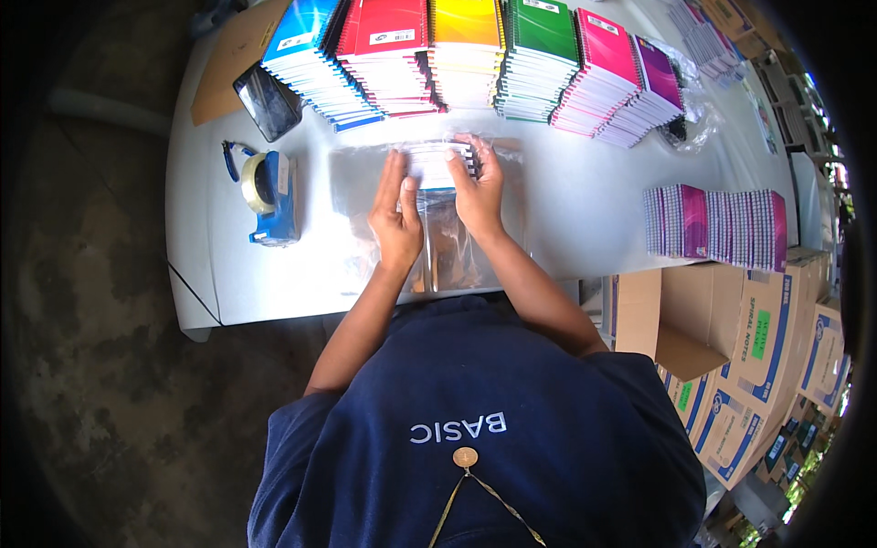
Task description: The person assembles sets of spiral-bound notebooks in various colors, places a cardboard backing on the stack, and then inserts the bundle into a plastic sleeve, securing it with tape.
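Observation:
Between my hands is a small stack of spiral notebooks (429, 169), its white page edges toward me and dark spiral binding at its right. My left hand (396, 219) presses against the left side of the stack with fairly straight fingers. My right hand (480, 192) grips the right side, thumb in front and fingers behind the far corner. Clear plastic bags (457, 256) lie flat on the white table (585, 210) under the stack and my wrists.
Tall stacks of blue (301, 36), red (388, 32), yellow (466, 27), green (542, 36), pink (603, 50) and purple notebooks (660, 78) line the far side. A blue tape dispenser (274, 210) and a phone (268, 100) sit left. More purple notebooks (717, 224) and cardboard boxes (754, 365) are right.

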A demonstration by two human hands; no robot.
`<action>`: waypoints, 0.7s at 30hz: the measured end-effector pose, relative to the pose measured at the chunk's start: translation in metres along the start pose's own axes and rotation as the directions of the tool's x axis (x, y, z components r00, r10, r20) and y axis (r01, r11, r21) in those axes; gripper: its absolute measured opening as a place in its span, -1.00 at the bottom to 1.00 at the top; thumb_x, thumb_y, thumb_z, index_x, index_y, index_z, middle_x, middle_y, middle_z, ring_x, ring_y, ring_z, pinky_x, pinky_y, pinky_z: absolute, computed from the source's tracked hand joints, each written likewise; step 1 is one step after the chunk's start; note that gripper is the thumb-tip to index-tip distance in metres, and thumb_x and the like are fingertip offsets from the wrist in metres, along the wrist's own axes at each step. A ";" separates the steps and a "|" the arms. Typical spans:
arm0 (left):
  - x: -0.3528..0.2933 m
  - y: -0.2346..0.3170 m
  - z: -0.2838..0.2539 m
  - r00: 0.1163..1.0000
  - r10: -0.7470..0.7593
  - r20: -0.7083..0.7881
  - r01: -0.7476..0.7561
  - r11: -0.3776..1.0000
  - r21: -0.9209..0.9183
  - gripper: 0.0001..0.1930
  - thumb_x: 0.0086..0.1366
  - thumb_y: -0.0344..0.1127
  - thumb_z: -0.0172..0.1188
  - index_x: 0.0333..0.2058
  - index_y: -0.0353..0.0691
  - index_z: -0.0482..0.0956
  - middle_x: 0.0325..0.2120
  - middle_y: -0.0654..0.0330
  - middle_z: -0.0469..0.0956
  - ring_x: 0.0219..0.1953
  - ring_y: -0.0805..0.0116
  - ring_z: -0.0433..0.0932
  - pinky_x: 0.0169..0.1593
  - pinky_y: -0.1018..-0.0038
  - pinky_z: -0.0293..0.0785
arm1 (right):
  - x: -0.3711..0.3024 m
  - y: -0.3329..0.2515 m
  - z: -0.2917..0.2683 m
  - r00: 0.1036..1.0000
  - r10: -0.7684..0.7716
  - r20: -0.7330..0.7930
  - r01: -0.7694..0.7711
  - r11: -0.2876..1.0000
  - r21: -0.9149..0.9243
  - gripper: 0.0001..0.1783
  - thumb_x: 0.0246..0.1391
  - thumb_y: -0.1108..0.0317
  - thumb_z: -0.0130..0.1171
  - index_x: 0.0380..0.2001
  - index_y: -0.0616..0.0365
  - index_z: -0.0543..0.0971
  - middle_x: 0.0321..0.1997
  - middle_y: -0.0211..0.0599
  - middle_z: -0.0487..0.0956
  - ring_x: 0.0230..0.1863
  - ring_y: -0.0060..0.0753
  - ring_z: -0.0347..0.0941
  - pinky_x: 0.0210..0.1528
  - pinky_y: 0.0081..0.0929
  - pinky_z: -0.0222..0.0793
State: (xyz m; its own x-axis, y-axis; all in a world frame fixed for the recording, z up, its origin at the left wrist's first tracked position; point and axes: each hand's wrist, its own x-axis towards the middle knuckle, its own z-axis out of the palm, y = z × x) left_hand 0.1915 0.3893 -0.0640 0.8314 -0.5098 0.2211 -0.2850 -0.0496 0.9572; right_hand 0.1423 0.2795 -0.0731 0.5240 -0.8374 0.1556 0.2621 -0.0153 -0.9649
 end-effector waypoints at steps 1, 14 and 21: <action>-0.005 0.013 0.008 0.990 -0.102 -0.101 0.087 0.986 -0.144 -0.74 0.32 -0.34 0.05 -0.09 -0.28 0.58 0.13 0.01 0.34 0.29 0.04 0.10 0.25 0.20 0.13 | 0.000 -0.002 0.000 1.000 0.030 -0.008 -0.031 0.999 -0.025 -0.74 0.09 0.45 0.16 -0.15 0.26 0.46 -0.18 -0.32 0.51 -0.12 -0.59 0.38 -0.04 -0.59 0.30; -0.008 0.031 -0.004 0.942 0.213 0.259 -0.315 0.827 0.466 0.04 0.19 0.43 -0.26 0.28 -0.47 -0.14 0.18 -0.05 0.27 0.25 0.06 0.20 0.31 -0.03 -0.43 | -0.047 -0.023 -0.013 0.853 -0.243 0.461 0.521 0.435 -0.734 -0.33 0.09 0.23 0.03 0.25 0.23 0.18 0.27 -0.08 0.14 0.37 -0.10 -0.09 0.32 0.03 -0.20; 0.046 0.046 -0.022 0.973 0.078 0.219 -0.149 0.933 0.327 -0.16 0.14 0.13 0.18 0.17 -0.43 0.17 -0.02 -0.10 0.45 0.07 0.05 0.39 0.22 0.14 0.01 | -0.026 -0.029 -0.023 0.680 -0.336 0.652 0.732 0.243 -0.637 -0.55 0.02 0.42 -0.02 0.03 0.18 0.46 0.15 -0.33 0.40 0.22 -0.32 0.24 0.25 -0.27 0.09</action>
State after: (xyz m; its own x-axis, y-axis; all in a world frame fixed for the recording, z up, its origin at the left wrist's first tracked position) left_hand 0.2270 0.3827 -0.0052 0.6818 -0.6879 0.2487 -0.5456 -0.2517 0.7994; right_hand 0.1025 0.2890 -0.0539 0.7962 -0.2077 0.5683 -0.0693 -0.9644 -0.2553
